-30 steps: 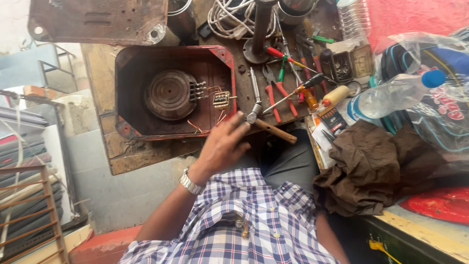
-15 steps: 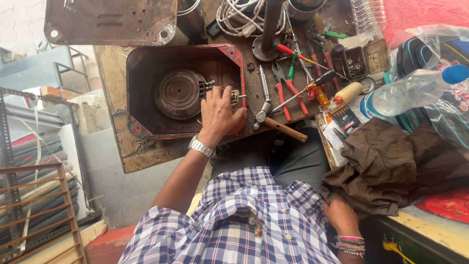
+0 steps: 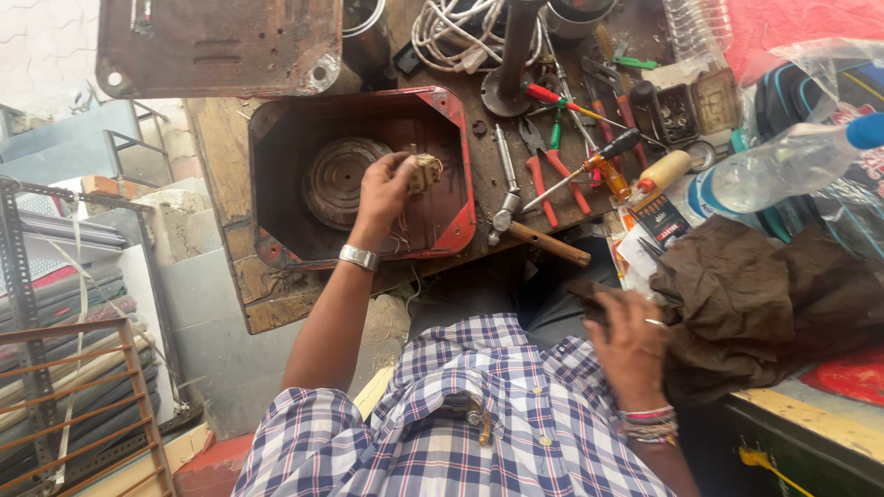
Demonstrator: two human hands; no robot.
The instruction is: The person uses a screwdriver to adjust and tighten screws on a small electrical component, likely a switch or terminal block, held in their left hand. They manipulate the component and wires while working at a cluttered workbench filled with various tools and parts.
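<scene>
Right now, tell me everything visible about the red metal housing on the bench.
The red metal housing is an open, box-like casing with cut corners, its paint chipped and its inside dark and grimy. It lies flat on the worn wooden bench, open side up. A round ribbed grey part sits in its floor. The left hand reaches inside, holding a small pale block with thin wires trailing below.
</scene>
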